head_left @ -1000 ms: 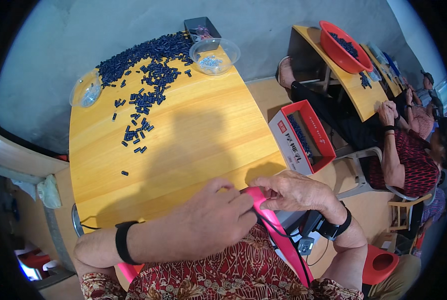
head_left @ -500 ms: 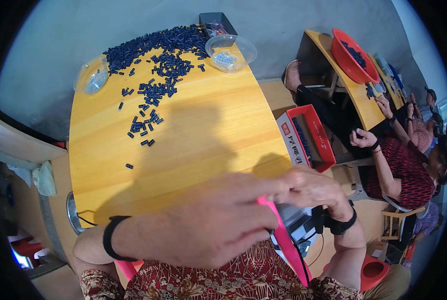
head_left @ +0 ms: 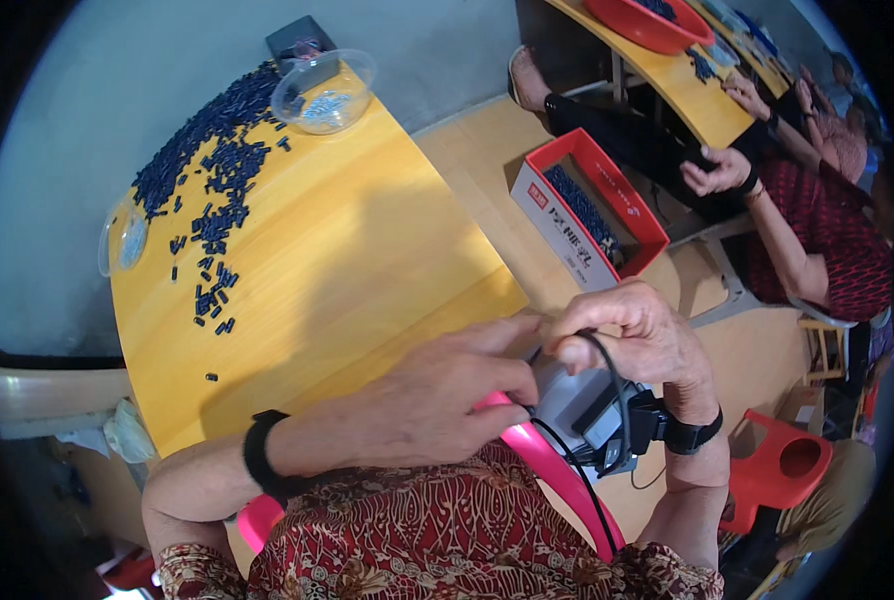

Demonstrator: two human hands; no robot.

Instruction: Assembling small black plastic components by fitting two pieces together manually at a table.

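The right hand (head_left: 639, 335) pinches a black cable (head_left: 619, 385) between thumb and fingers, the cable arching down past a dark device (head_left: 647, 418) at that wrist. The left hand (head_left: 447, 395) has its fingers bent over the upper end of a pink band (head_left: 557, 467); whether they grip it, I cannot tell. Ahead, small dark pieces (head_left: 232, 165) spread across a yellow table (head_left: 427, 230). On the floor to the right, a box (head_left: 557, 228) shows large dark characters and a red square label (head_left: 537, 195) on its white side, with pale print on its red wall
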